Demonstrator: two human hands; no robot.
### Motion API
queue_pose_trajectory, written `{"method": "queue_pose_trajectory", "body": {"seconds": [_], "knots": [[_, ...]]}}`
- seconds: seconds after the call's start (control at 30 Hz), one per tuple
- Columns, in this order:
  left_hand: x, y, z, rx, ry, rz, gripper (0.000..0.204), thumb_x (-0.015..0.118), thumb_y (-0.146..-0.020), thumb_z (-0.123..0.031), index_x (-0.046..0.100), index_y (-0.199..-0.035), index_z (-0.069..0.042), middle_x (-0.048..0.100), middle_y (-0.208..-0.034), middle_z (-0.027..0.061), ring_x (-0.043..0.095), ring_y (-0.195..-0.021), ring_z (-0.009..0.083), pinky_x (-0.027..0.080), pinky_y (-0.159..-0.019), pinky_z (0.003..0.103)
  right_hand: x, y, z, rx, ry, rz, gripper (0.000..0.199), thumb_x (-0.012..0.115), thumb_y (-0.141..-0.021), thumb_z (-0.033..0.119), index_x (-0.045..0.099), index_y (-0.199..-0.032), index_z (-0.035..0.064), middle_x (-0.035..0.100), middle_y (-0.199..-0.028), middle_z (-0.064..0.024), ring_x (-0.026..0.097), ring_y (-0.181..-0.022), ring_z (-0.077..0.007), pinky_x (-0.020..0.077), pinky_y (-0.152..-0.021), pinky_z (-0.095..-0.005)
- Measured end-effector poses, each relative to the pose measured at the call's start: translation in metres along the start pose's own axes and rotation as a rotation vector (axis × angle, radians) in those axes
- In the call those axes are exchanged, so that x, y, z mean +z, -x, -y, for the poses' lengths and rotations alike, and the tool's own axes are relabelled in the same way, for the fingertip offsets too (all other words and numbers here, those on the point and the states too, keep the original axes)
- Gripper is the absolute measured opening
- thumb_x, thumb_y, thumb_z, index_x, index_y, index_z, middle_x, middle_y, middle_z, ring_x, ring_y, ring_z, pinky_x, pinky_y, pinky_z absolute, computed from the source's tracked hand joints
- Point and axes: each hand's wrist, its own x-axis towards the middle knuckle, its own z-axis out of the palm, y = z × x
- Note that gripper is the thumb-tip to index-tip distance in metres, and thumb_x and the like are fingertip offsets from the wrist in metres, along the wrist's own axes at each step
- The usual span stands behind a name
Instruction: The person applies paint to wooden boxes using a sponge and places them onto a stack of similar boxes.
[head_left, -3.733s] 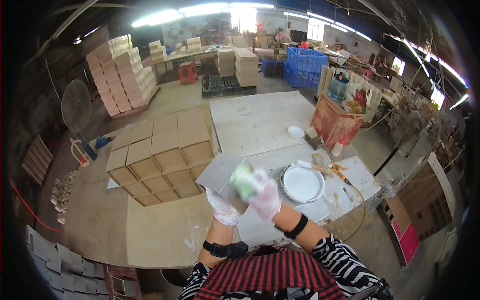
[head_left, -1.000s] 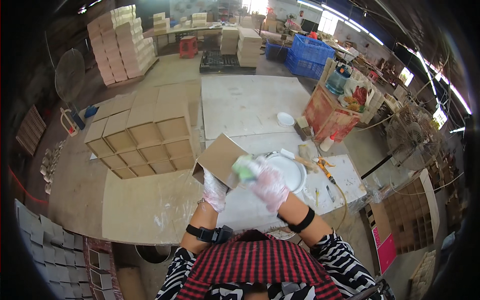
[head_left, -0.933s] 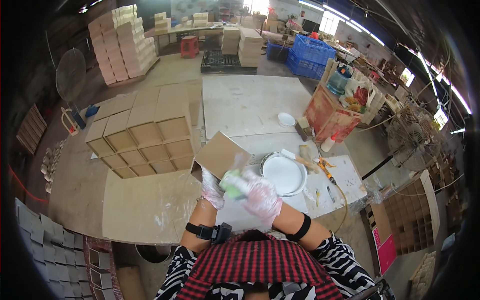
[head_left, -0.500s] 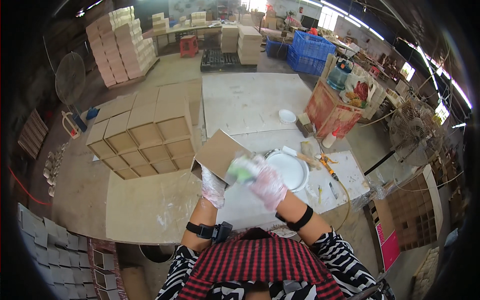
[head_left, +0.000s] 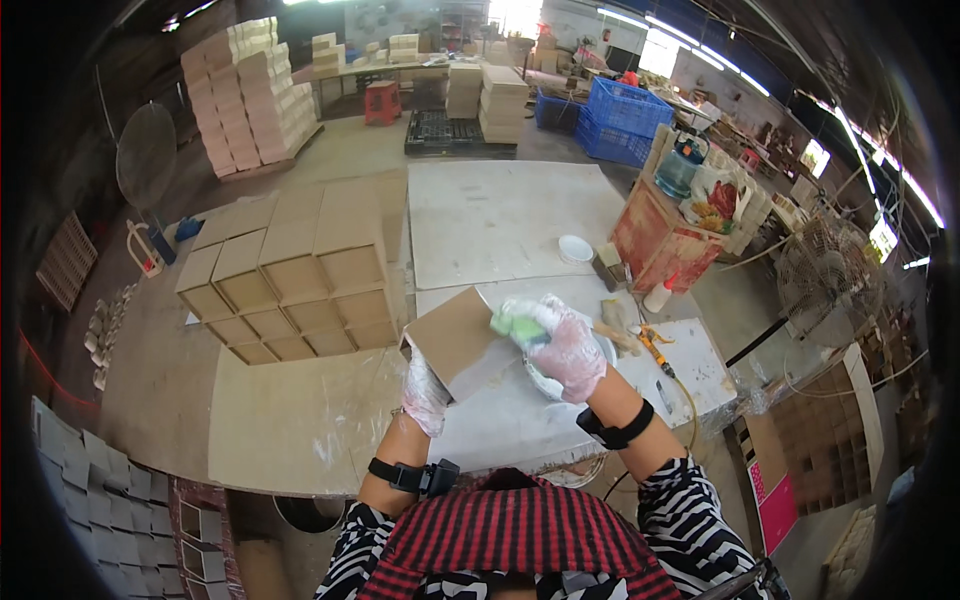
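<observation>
Box (head_left: pixel 447 332) is tilted, mostly brn, whitish at lower R.

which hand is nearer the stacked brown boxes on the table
Left. The left hand is just right of the stacked brown boxes, toward the person; the right hand is farther right, past the held box.

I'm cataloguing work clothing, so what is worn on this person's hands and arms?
The left hand and right hand wear thin, wrinkled, translucent gloves with whitish patches. Black straps circle the forearms between gloves and black-and-white striped sleeves.
</observation>
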Motion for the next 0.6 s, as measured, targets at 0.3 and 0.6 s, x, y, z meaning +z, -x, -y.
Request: {"method": "queue_pose_trajectory", "body": {"seconds": [0.3, 0.6], "knots": [[-0.023, -0.009, 0.012, -0.037, -0.021, 0.076, 0.066, 0.030, -0.089, -0.058, 0.044, -0.125, -0.005, 0.054, -0.119, 0.0104, 0.053, -0.108, 0.0236, 0.045, -0.091, 0.037, 0.004, -0.025, -0.005, -0.248, 0.111, 0.226, 0.031, 0.059, -0.072, 0.018, 0.058, -0.102, 0.0234, 0.056, -0.082, -0.0098, 0.059, -0.079, -0.0282, 0.0496, -0.068, -0.0386], [-0.049, -0.023, 0.031, -0.170, -0.061, 0.070, 0.053, 0.036, -0.092, -0.047, 0.047, -0.122, -0.006, 0.055, -0.113, 0.0118, 0.058, -0.096, 0.0228, 0.051, -0.078, 0.039, 0.017, -0.005, 0.031, -0.436, 0.317, 0.472, 0.033, 0.059, -0.074, 0.024, 0.056, -0.106, 0.0251, 0.054, -0.084, -0.0107, 0.059, -0.076, -0.0313, 0.0498, -0.064, -0.0387]]}}
